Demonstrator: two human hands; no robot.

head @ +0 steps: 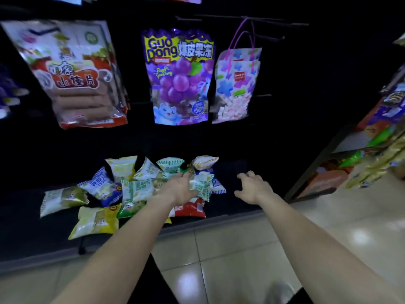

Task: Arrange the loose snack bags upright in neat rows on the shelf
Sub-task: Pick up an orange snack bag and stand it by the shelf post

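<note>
On hooks above hang a red-and-white pouch of brown wafer rolls [72, 77], a purple grape jelly pouch [178, 77] lettered "GUO Dong", and a pastel candy bag with pink handles [236, 84]. Below, small crinkly snack bags [98, 189] (green, yellow, blue, red) lie jumbled flat on the low black shelf [236, 167]. The left hand [177, 189] pinches a green-and-white bag [202, 185]. The right hand [252, 187] hovers just beside the heap, fingers spread, empty.
</note>
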